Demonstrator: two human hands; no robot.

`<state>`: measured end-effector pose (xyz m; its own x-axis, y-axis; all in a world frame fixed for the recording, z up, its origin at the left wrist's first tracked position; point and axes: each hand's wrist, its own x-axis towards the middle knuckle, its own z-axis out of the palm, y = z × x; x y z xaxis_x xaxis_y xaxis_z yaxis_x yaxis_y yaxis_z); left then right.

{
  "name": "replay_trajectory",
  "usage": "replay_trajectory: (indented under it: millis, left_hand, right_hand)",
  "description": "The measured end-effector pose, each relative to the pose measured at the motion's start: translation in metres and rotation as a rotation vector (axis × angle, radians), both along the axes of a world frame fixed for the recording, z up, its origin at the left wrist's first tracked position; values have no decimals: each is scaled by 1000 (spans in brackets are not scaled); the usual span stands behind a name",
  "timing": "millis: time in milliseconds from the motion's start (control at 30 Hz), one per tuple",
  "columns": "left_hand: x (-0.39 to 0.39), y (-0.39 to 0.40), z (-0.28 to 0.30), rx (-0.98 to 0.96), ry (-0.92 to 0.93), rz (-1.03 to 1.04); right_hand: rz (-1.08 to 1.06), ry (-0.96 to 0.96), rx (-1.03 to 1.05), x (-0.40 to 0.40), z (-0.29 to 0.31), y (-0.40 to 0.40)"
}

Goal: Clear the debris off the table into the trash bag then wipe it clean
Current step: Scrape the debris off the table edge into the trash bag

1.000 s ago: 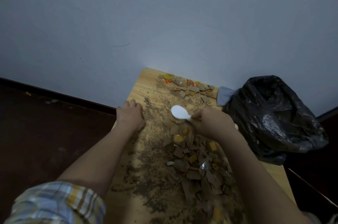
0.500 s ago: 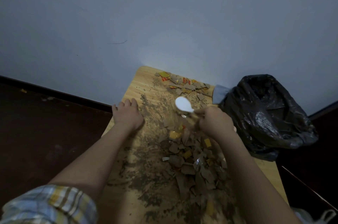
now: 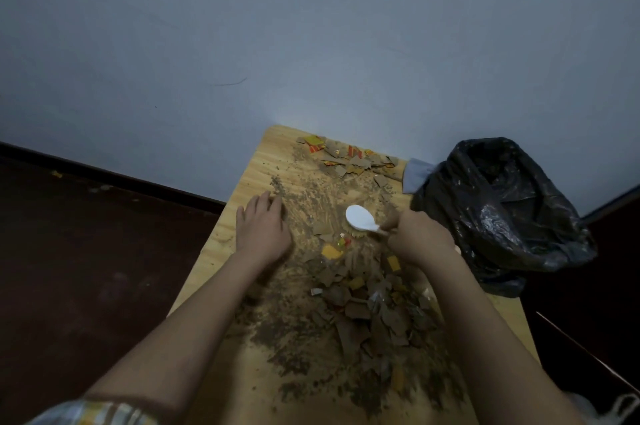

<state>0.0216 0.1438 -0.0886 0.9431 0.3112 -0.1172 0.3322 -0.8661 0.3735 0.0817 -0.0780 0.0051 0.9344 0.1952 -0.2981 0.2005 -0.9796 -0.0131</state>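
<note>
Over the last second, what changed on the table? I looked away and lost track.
The right hand, its grip on the white spoon, swept the spoon rightward toward the trash bag. The left hand slid inward over the dirt. The cardboard scraps at the far edge stayed put.

The tabletop (image 3: 263,161) is pale yellowish wood with a faint grain. The debris (image 3: 356,306) over it is mostly dull brown: fine dark-brown crumbs and flat brown scraps, with a few scraps in yellow, orange and red. The spoon (image 3: 360,217) is plain white. The trash bag (image 3: 502,213) is glossy black. A cloth (image 3: 415,175) beside it is pale grey-blue. The sleeve (image 3: 100,414) is plaid in light blue, yellow and brown. The wall (image 3: 311,26) is bluish grey, the floor (image 3: 86,251) dark reddish brown.
</note>
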Motion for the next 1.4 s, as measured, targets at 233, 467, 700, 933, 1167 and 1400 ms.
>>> replay_trajectory:
  millis: [233, 467, 700, 933, 1167, 1400]
  left_hand:
    - [-11, -16, 3, -35, 15, -34]
    - [-20, -14, 16, -45, 37, -34]
    - [3, -7, 32, -33, -10, -44]
    - [57, 11, 33, 32, 32, -74]
    - [107, 28, 9, 109, 51, -110]
    - [129, 32, -10, 157, 121, -136]
  right_hand:
    - [106, -2, 56, -20, -4, 26]
    - [84, 6, 108, -24, 10, 11]
    - [-109, -59, 411, 15, 21, 3]
    - [-24, -138, 335, 83, 20, 37]
    - [205, -233, 4, 151, -5, 104]
    - [329, -212, -148, 177, -21, 147]
